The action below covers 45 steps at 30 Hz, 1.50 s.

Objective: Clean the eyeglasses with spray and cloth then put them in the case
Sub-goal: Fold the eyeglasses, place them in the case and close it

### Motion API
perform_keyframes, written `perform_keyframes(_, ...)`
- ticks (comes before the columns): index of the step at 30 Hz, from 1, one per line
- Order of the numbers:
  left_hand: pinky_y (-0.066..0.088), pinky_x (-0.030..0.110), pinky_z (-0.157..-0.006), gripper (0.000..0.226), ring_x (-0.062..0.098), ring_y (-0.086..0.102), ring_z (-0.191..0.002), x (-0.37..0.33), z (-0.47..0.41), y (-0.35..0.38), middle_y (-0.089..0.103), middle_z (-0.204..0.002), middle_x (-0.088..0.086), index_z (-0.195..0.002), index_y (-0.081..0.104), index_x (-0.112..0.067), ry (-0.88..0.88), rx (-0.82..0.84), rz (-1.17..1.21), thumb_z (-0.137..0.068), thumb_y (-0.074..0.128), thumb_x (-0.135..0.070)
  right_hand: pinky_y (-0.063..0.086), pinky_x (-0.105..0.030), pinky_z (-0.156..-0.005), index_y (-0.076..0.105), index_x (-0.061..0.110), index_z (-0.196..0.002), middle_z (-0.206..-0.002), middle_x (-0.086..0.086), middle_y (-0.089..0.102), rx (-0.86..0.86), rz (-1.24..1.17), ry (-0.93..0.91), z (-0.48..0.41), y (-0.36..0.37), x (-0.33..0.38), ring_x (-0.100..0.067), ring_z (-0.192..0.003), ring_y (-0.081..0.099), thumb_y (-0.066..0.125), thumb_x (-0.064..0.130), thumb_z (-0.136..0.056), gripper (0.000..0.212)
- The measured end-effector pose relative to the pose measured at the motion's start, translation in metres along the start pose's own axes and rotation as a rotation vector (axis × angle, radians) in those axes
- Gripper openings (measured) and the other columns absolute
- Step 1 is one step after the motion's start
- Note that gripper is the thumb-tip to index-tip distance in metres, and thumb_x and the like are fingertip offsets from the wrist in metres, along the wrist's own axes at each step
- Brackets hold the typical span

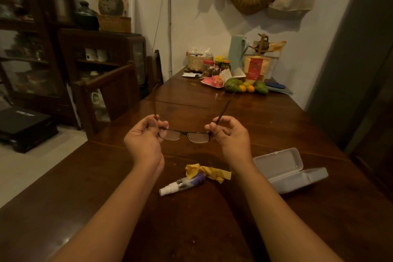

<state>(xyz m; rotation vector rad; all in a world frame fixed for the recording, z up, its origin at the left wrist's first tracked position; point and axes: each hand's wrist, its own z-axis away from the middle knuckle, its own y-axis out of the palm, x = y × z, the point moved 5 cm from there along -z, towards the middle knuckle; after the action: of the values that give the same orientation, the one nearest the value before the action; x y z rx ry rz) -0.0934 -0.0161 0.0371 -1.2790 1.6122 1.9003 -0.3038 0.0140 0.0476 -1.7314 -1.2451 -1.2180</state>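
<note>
Dark-framed eyeglasses (pixel 187 135) hang above the wooden table (pixel 85 187), temples unfolded and pointing away from me. My left hand (pixel 144 136) pinches the left temple near the hinge. My right hand (pixel 228 136) pinches the right temple the same way. Below them on the table lies a small spray bottle (pixel 180 185) with a white nozzle, on its side. A crumpled yellow cloth (pixel 209 172) touches the bottle's far end. To the right a pale plastic glasses case (pixel 289 168) sits with its lid open.
At the table's far end stand jars, a woven basket (pixel 196 62), a light blue jug (pixel 236 53), a paper pouch and fruit (pixel 244 87). Wooden chairs (pixel 110 89) and dark cabinets stand to the left. A grey wall closes the right side.
</note>
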Motion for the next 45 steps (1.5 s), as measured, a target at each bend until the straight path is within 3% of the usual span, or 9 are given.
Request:
perform_keyframes(14, 0.060, 0.029, -0.066, 0.016, 0.010, 0.071, -0.064, 0.016, 0.001, -0.001, 0.071, -0.062, -0.002, -0.091, 0.067, -0.014, -0.088, 0.176, -0.313, -0.097, 0.054, -0.007, 0.048, -0.007, -0.068, 0.078, 0.029, -0.097, -0.091, 0.017, 0.071, 0.012, 0.315, 0.015, 0.007, -0.012, -0.028, 0.004, -0.087, 0.066, 0.073, 0.009, -0.087, 0.023)
perform_keyframes(19, 0.060, 0.028, -0.058, 0.014, 0.015, 0.073, -0.069, 0.017, 0.000, 0.002, 0.071, -0.074, 0.006, -0.092, 0.069, -0.013, -0.109, 0.226, -0.303, -0.094, 0.057, -0.006, 0.053, -0.021, -0.075, 0.079, 0.023, -0.099, -0.084, 0.017, 0.068, 0.117, 0.633, 0.095, 0.008, -0.006, -0.026, -0.004, -0.088, 0.064, 0.060, -0.002, -0.091, 0.033)
perform_keyframes(22, 0.059, 0.029, -0.063, 0.017, 0.020, 0.074, -0.074, 0.017, -0.002, 0.001, 0.072, -0.072, 0.006, -0.093, 0.070, -0.015, -0.082, 0.256, -0.317, -0.093, 0.058, -0.004, 0.054, -0.035, -0.092, 0.075, 0.013, -0.110, -0.100, 0.001, 0.072, 0.224, 0.751, 0.158, 0.007, 0.000, -0.021, -0.016, -0.099, 0.066, 0.054, -0.008, -0.092, 0.035)
perform_keyframes(27, 0.061, 0.035, -0.068, 0.019, 0.024, 0.073, -0.076, 0.017, -0.006, -0.001, 0.072, -0.073, 0.007, -0.091, 0.073, -0.016, -0.059, 0.294, -0.349, -0.092, 0.060, -0.003, 0.049, -0.033, -0.099, 0.068, 0.015, -0.126, -0.121, -0.001, 0.068, 0.357, 0.902, 0.151, 0.005, 0.002, -0.009, -0.017, -0.113, 0.062, 0.051, -0.008, -0.093, 0.044)
perform_keyframes(33, 0.050, 0.015, -0.048, 0.029, 0.009, 0.073, -0.065, 0.006, -0.002, 0.006, 0.073, -0.065, -0.002, -0.080, 0.075, -0.017, 0.109, 0.415, -0.675, -0.090, 0.060, 0.006, 0.051, -0.027, -0.092, 0.073, 0.016, -0.116, -0.112, -0.001, 0.072, 0.252, 0.845, 0.119, 0.006, -0.008, -0.007, -0.013, -0.102, 0.064, 0.054, -0.008, -0.092, 0.039)
perform_keyframes(37, 0.047, 0.005, -0.057, 0.036, -0.005, 0.066, -0.069, 0.001, 0.006, 0.012, 0.069, -0.074, -0.013, -0.075, 0.075, -0.022, 0.314, 0.477, -0.921, -0.087, 0.061, 0.008, 0.054, -0.034, -0.086, 0.078, 0.018, -0.106, -0.103, -0.004, 0.073, 0.223, 0.846, 0.034, 0.008, -0.011, -0.005, -0.019, -0.094, 0.065, 0.062, 0.002, -0.093, 0.026)
perform_keyframes(39, 0.043, 0.001, -0.060, 0.040, -0.008, 0.061, -0.072, 0.000, 0.006, 0.013, 0.066, -0.074, -0.018, -0.074, 0.074, -0.025, 0.362, 0.509, -1.015, -0.086, 0.060, 0.010, 0.056, -0.027, -0.079, 0.079, 0.019, -0.100, -0.097, 0.000, 0.074, 0.153, 0.754, -0.008, 0.011, -0.014, -0.005, -0.012, -0.088, 0.065, 0.068, 0.008, -0.091, 0.018)
perform_keyframes(42, 0.041, 0.001, -0.060, 0.047, -0.004, 0.060, -0.079, -0.001, 0.001, 0.013, 0.066, -0.076, -0.013, -0.071, 0.072, -0.028, 0.362, 0.522, -1.085, -0.083, 0.057, 0.015, 0.041, -0.004, -0.060, 0.079, 0.021, -0.097, -0.086, 0.012, 0.070, 0.121, 0.630, -0.035, 0.010, -0.017, -0.008, 0.008, -0.073, 0.057, 0.075, 0.017, -0.086, 0.012)
perform_keyframes(45, 0.046, 0.014, -0.069, 0.042, 0.008, 0.064, -0.085, -0.002, 0.000, 0.013, 0.069, -0.080, -0.003, -0.074, 0.075, -0.023, 0.391, 0.520, -1.111, -0.083, 0.058, 0.014, 0.038, -0.005, -0.058, 0.078, 0.025, -0.095, -0.084, 0.019, 0.066, 0.126, 0.561, -0.042, 0.008, -0.017, -0.008, 0.012, -0.074, 0.056, 0.078, 0.020, -0.083, 0.012)
